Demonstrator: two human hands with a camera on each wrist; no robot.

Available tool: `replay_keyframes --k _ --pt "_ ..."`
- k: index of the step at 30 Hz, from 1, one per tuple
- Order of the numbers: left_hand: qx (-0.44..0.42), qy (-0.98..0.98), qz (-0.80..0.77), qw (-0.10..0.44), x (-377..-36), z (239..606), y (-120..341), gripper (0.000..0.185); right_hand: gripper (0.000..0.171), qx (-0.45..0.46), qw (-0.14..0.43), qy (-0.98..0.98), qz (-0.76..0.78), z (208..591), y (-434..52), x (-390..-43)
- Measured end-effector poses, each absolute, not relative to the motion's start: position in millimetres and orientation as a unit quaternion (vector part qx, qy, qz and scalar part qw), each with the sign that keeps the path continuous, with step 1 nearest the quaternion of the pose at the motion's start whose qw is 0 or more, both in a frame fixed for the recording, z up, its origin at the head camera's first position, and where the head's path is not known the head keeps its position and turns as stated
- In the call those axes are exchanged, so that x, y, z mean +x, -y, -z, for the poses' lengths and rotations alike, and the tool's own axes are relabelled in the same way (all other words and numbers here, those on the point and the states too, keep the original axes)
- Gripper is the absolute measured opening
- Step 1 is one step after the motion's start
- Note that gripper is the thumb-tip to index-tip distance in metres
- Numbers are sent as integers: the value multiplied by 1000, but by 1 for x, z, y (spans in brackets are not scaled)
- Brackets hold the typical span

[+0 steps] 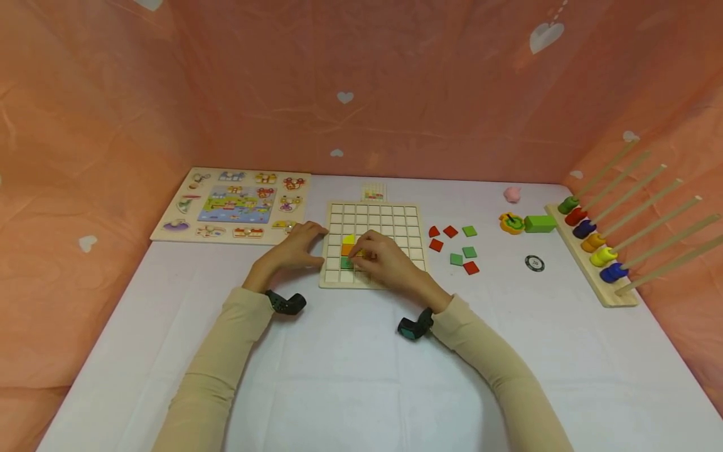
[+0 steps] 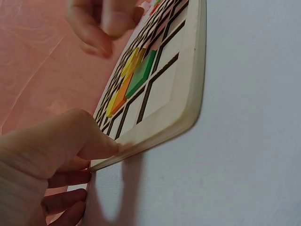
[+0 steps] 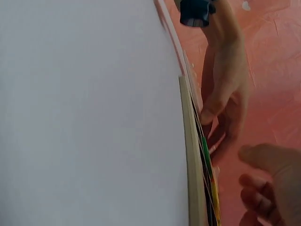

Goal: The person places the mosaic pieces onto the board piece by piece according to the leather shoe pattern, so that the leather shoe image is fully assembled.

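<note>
A wooden grid board [image 1: 411,216] lies at the middle of the white table. Yellow [image 1: 348,239], orange [image 1: 346,249] and green [image 1: 346,263] tiles sit in its lower left cells. My left hand [image 1: 307,242] rests at the board's left edge. In the left wrist view its thumb [image 2: 96,143] presses against the board's rim [image 2: 190,94]. My right hand [image 1: 364,252] hovers over the coloured tiles with loosely curled fingers [image 2: 96,35]. They are close above a yellow tile [image 2: 134,61], and I see nothing between them. The right wrist view shows the board edge-on [image 3: 190,150] and both hands [image 3: 225,94].
Loose red and green tiles [image 1: 454,248] lie right of the board. Further right are a green block [image 1: 539,223], a yellow ring [image 1: 511,223], a black disc [image 1: 534,263] and a peg rack with coloured rings [image 1: 593,251]. An animal puzzle [image 1: 231,204] lies left. Pink fabric walls surround the table.
</note>
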State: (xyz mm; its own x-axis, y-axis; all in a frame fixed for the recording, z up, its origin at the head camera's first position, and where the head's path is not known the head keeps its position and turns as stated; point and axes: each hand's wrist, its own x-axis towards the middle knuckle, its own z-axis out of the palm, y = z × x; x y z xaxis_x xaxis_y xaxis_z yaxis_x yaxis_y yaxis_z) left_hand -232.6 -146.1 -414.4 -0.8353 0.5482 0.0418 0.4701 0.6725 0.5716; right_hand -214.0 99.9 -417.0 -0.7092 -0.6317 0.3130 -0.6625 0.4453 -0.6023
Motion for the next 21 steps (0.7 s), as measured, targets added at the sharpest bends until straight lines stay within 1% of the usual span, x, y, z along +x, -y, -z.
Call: replay_keyframes --k 3,8,17,21 --pt "277 -913 -292 69 -232 413 146 63 11 371 29 845 -383 411 -111 -217" --pt "274 -913 -292 72 -232 414 147 64 13 372 74 838 -393 404 -138 -224" --pt "272 -914 -290 76 -232 414 147 65 20 320 100 858 -390 392 -201 -228" --pt "274 -914 -291 74 -233 415 147 65 21 275 97 878 -379 389 -224 -229"
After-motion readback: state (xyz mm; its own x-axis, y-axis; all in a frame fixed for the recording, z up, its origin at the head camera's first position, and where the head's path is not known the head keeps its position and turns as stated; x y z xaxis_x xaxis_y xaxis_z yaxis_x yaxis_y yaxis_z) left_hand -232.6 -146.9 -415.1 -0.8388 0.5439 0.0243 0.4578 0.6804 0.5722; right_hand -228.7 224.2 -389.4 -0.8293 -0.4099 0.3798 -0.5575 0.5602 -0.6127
